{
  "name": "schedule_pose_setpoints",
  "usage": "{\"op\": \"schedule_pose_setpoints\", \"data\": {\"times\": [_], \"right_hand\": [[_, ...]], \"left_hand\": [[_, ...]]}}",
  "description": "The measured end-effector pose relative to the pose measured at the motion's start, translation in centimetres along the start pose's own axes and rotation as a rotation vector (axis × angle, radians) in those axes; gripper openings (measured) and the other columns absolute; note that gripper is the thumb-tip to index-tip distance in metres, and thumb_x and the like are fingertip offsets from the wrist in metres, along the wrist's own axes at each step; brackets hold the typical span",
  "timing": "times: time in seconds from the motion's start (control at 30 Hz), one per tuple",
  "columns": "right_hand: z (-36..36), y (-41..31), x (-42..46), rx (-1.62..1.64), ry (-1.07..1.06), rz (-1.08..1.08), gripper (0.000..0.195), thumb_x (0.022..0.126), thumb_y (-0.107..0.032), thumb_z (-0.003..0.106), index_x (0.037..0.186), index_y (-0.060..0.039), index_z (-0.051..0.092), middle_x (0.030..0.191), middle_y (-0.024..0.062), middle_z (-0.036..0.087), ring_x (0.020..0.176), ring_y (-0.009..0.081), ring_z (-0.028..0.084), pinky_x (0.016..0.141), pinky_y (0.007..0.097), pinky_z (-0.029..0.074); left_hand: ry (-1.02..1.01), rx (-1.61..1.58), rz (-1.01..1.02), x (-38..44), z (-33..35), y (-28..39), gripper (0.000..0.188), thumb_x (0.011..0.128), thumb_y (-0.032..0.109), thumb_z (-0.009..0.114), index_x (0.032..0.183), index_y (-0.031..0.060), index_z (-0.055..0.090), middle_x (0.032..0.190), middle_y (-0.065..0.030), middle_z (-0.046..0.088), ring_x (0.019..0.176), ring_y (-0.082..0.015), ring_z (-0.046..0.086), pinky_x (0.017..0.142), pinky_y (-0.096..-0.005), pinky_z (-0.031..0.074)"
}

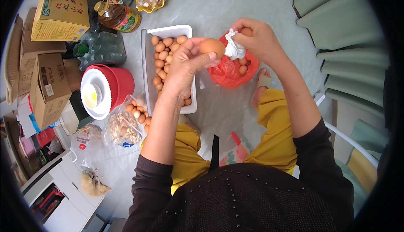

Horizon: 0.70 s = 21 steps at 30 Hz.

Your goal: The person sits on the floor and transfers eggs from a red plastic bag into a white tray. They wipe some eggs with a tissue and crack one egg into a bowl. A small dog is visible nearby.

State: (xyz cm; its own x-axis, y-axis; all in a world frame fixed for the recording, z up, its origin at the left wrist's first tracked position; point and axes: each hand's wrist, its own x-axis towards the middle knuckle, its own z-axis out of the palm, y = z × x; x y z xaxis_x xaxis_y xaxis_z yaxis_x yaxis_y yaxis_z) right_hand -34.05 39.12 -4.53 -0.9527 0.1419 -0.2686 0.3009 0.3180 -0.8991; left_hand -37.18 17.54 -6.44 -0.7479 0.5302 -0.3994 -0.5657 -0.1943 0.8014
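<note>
My left hand (189, 60) grips a brown egg (212, 48) between thumb and fingers, above the right side of a white foam box (193, 93). Many brown eggs (163, 55) are piled in that box; my left forearm covers part of it. My right hand (260, 39) pinches a crumpled white tissue (235, 47), just right of the held egg. Another brown, egg-like shape (247, 31) shows between the right fingers. Below this hand, an open red plastic bag (225, 75) on the floor holds several brown eggs (242, 69).
Left of the box are a red bucket (123, 82), loose eggs (142, 118), a clear plastic bag (109, 134), wrapped bottles (102, 49), an oil jug (118, 17) and cardboard boxes (53, 87). A yellow bowl (139, 5) stands beyond. A small dog (93, 184) lies by white cabinets (74, 181). Green curtains (344, 36) hang right.
</note>
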Motion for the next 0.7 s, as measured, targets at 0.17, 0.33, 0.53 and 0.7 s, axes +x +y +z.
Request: {"op": "schedule_pose_setpoints", "data": {"times": [0.17, 0.33, 0.53, 0.7], "right_hand": [[-1.3, -0.5, -0.5, 0.024, 0.047, -0.016, 0.016, 0.086, -0.012, 0.06, 0.093, 0.0023, 0.062, 0.071, 0.0036, 0.063, 0.052, 0.0099, 0.053, 0.046, 0.0262, 0.043], [-1.8, -0.2, -0.8, -0.055, 0.034, -0.065, 0.016, 0.085, -0.011, 0.059, 0.094, 0.003, 0.062, 0.072, 0.0052, 0.063, 0.052, 0.0124, 0.056, 0.048, 0.0277, 0.047], [-1.6, 0.6, -0.9, -0.173, 0.057, -0.071, 0.013, 0.085, -0.01, 0.062, 0.094, -0.0009, 0.063, 0.081, 0.0038, 0.063, 0.069, 0.012, 0.057, 0.066, 0.0279, 0.048], [-1.2, 1.2, -0.7, -0.134, 0.029, 0.039, 0.01, 0.085, -0.009, 0.062, 0.093, -0.0016, 0.063, 0.081, 0.0023, 0.062, 0.068, 0.0098, 0.056, 0.064, 0.0252, 0.046]], "left_hand": [[0.388, 0.322, 0.102, 2.6, -9.3, -2.8, 0.034, 0.081, 0.001, 0.072, 0.111, -0.0016, 0.055, 0.096, -0.0084, 0.064, 0.08, -0.0147, 0.063, 0.072, -0.027, 0.053], [0.613, 0.748, -0.008, 6.2, -17.4, -7.4, 0.042, 0.075, 0.01, 0.078, 0.108, -0.002, 0.055, 0.095, -0.0125, 0.064, 0.083, -0.0201, 0.064, 0.076, -0.0342, 0.053], [0.586, 1.062, 0.096, 11.6, -18.9, -10.0, 0.045, 0.074, 0.019, 0.078, 0.11, -0.0016, 0.06, 0.1, -0.0172, 0.065, 0.093, -0.0314, 0.066, 0.085, -0.0412, 0.053], [0.67, 1.113, 0.045, 15.4, -18.7, -11.4, 0.043, 0.078, 0.021, 0.077, 0.115, 0.0042, 0.064, 0.121, -0.0165, 0.06, 0.106, -0.0316, 0.063, 0.093, -0.0411, 0.051]]}}
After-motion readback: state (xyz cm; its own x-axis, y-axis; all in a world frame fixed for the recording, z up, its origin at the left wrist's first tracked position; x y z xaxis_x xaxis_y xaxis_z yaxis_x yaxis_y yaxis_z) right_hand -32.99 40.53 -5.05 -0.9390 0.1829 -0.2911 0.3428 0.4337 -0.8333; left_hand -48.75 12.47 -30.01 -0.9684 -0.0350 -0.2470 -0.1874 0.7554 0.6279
